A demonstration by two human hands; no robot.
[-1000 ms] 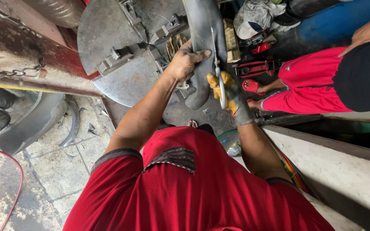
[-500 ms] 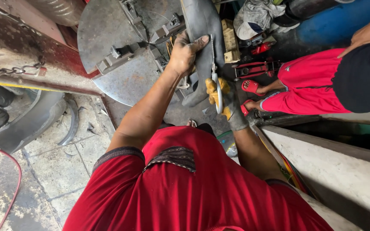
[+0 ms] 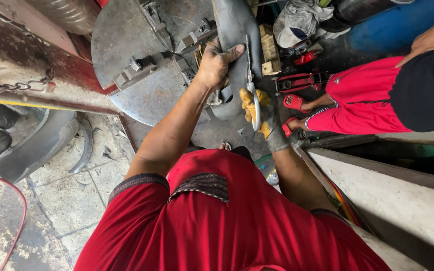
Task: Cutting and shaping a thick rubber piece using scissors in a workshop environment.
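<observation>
Cutting step: my left hand (image 3: 216, 62) clamps the black rubber tube (image 3: 232, 30); my gloved right hand (image 3: 257, 113) grips scissors (image 3: 251, 85). Next cut likely needs steady tension.

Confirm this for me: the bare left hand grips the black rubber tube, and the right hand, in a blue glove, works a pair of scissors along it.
One detail is wrong: the glove is yellow and grey, not blue. The head view shows the bare left hand gripping the black rubber tube while the gloved right hand holds the scissors against it.
</observation>
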